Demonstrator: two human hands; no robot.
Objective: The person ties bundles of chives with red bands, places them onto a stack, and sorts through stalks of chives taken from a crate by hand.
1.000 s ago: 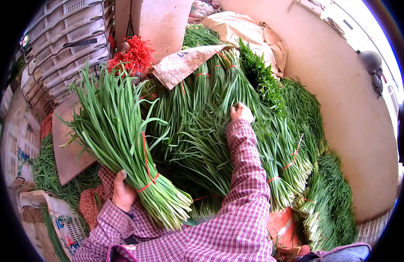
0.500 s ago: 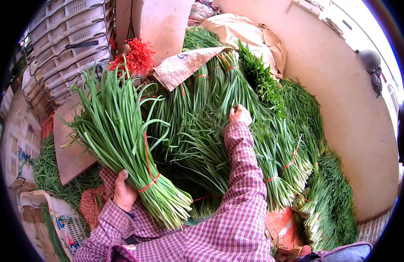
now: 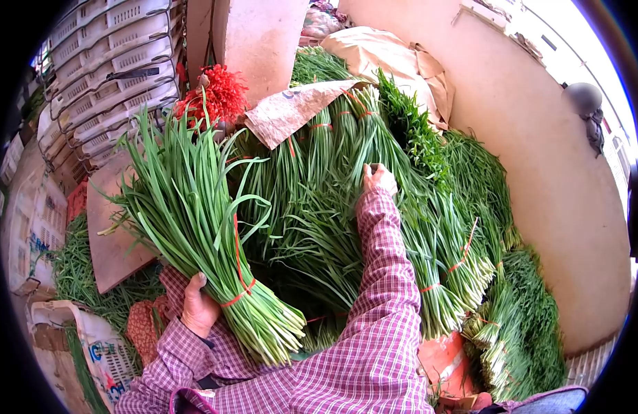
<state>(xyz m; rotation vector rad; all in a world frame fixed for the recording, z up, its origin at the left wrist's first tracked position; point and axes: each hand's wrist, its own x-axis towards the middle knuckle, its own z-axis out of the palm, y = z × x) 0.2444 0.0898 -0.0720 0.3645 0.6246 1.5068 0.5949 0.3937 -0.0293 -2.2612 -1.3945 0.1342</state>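
My left hand point(image 3: 200, 307) grips a large bunch of long green leafy stalks point(image 3: 195, 200) near its pale cut ends. A red tie goes round the bunch, with its loose tail lying up along the leaves. The leaf tips point up and left, the stalk ends down and right. Out ahead, my right hand point(image 3: 380, 179) is closed, fingers pressed together, on the leaves of the heap point(image 3: 319, 228); whatever is between those fingers is too small to make out. Several bunches with red ties point(image 3: 440, 297) lie under and around my right forearm.
White crates point(image 3: 112, 62) are stacked at the upper left, beside red ties point(image 3: 219, 96) hanging in a cluster. A board point(image 3: 115, 241) leans behind the held bunch. Brown paper point(image 3: 291, 110) and a tan cloth point(image 3: 395, 58) lie on the heap. A wall point(image 3: 540, 179) curves along the right.
The view has shifted slightly. My left hand still holds the bunch in nearly the same place. My right hand stays at the leaves with only a slight turn of the fingers.
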